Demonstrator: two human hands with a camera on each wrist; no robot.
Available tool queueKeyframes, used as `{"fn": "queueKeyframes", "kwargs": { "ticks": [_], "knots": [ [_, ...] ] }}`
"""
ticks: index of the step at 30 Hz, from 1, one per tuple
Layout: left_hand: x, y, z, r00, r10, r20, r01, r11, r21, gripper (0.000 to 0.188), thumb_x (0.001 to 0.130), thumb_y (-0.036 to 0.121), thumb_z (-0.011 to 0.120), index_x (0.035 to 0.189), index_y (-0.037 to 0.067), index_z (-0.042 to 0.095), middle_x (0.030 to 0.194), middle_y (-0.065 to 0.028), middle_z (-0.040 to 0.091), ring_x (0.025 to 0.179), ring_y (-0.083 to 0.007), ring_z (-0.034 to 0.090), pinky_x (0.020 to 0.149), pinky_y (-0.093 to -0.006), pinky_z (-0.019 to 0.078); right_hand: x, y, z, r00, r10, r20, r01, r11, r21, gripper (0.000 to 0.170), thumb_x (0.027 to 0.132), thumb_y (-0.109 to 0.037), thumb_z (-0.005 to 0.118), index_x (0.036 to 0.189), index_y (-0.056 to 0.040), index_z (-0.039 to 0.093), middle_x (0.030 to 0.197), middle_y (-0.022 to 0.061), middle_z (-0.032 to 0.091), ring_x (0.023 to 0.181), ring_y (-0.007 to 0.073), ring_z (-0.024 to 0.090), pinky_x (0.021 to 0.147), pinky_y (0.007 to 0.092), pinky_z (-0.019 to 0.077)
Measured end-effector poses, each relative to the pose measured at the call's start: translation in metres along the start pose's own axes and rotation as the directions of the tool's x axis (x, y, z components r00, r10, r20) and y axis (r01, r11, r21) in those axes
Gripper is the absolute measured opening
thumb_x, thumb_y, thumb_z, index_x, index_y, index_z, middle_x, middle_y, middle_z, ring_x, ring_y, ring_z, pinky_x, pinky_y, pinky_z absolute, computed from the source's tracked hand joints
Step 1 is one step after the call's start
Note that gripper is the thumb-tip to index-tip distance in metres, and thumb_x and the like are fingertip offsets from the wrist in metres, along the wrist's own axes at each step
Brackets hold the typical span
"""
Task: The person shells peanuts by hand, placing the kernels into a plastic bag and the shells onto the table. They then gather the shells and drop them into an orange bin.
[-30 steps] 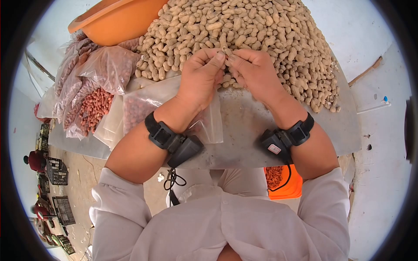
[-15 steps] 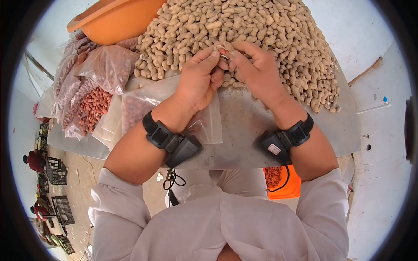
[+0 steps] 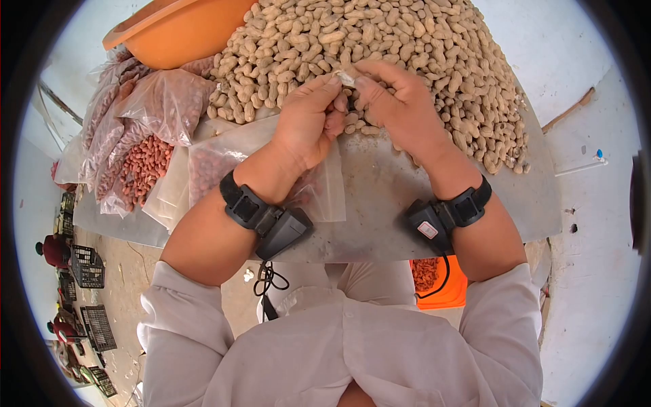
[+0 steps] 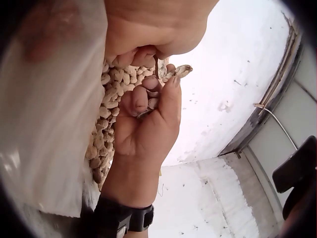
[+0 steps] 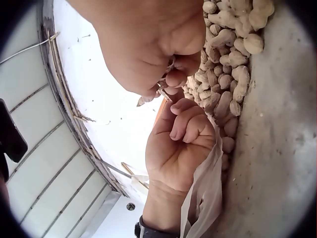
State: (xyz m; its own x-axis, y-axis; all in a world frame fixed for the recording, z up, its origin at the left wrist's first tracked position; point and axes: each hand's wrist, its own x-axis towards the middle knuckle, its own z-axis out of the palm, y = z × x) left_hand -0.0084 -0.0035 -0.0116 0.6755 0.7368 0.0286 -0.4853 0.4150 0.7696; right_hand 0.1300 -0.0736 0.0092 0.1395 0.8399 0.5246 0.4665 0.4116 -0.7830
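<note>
My left hand (image 3: 305, 122) and my right hand (image 3: 403, 108) meet above the near edge of the peanut heap (image 3: 291, 51). A cracked peanut shell (image 3: 347, 77), its pale inside showing, is pinched between their fingertips. In the left wrist view the split shell (image 4: 183, 71) juts past the right hand's (image 4: 148, 134) thumb, and that hand's curled fingers also hold shell pieces (image 4: 152, 102). The left hand (image 4: 153, 27) bends over it from above. From the right wrist, the left hand (image 5: 181, 144) has its thumb and forefinger at the shell (image 5: 163, 92), below the right hand (image 5: 148, 44).
An orange basin (image 3: 183, 34) stands at the back left. Clear bags (image 3: 166, 102) of reddish kernels (image 3: 146, 166) and a flat plastic bag (image 3: 230, 152) lie left on the metal table (image 3: 380, 203). An orange container (image 3: 451, 292) sits below the table's front edge.
The shell between the fingertips was whole at first, then opened with a reddish kernel showing; now its pale inside faces up. The right hand has shifted slightly and turned.
</note>
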Motion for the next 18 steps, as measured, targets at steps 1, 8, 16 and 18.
{"fn": "queueKeyframes", "kwargs": {
  "ticks": [1, 8, 16, 18],
  "knots": [
    [0.0, -0.001, -0.002, 0.999, 0.031, 0.025, -0.033, 0.998, 0.056, 0.015, 0.09, 0.016, 0.051, 0.086, 0.002, 0.057, 0.066, 0.0001, 0.05, 0.05, -0.0057, 0.037, 0.043, -0.0194, 0.031, 0.001, 0.001, 0.0, 0.998, 0.069, -0.013, -0.068, 0.996, 0.055, 0.023, 0.087, -0.016, 0.054, 0.104, -0.002, 0.059, 0.076, 0.0056, 0.059, 0.063, 0.0142, 0.053, 0.058, 0.0278, 0.0447],
    [-0.006, -0.002, 0.012, 0.95, 0.308, 0.059, -0.288, 0.784, 0.549, 0.026, 0.089, 0.019, 0.056, 0.106, 0.001, 0.063, 0.065, 0.0055, 0.049, 0.054, -0.0018, 0.038, 0.047, -0.0168, 0.0309, 0.002, 0.0, 0.002, 0.949, 0.295, 0.11, -0.282, 0.644, 0.711, 0.021, 0.086, -0.015, 0.056, 0.103, -0.0016, 0.057, 0.076, 0.0056, 0.057, 0.056, 0.0091, 0.046, 0.045, 0.0207, 0.0339],
    [-0.002, 0.007, 0.001, 0.972, 0.232, -0.049, -0.209, 0.937, 0.281, 0.026, 0.09, 0.021, 0.053, 0.104, -0.001, 0.058, 0.06, 0.0045, 0.04, 0.05, -0.0054, 0.033, 0.046, -0.0189, 0.0271, 0.01, 0.011, -0.011, 0.885, 0.446, 0.132, -0.269, 0.259, 0.928, 0.013, 0.078, -0.01, 0.062, 0.088, -0.0025, 0.06, 0.077, 0.0065, 0.059, 0.055, 0.0112, 0.048, 0.047, 0.0223, 0.0369],
    [-0.002, 0.007, 0.002, 0.97, 0.231, -0.073, -0.207, 0.947, 0.247, 0.025, 0.091, 0.02, 0.053, 0.103, -0.001, 0.059, 0.06, 0.0051, 0.04, 0.05, -0.005, 0.033, 0.046, -0.0186, 0.0272, 0.008, 0.012, -0.014, 0.927, 0.354, 0.122, -0.364, 0.774, 0.518, 0.014, 0.078, -0.011, 0.062, 0.088, -0.0013, 0.062, 0.074, 0.0038, 0.057, 0.058, 0.0121, 0.047, 0.05, 0.0231, 0.0381]
  ]
}}
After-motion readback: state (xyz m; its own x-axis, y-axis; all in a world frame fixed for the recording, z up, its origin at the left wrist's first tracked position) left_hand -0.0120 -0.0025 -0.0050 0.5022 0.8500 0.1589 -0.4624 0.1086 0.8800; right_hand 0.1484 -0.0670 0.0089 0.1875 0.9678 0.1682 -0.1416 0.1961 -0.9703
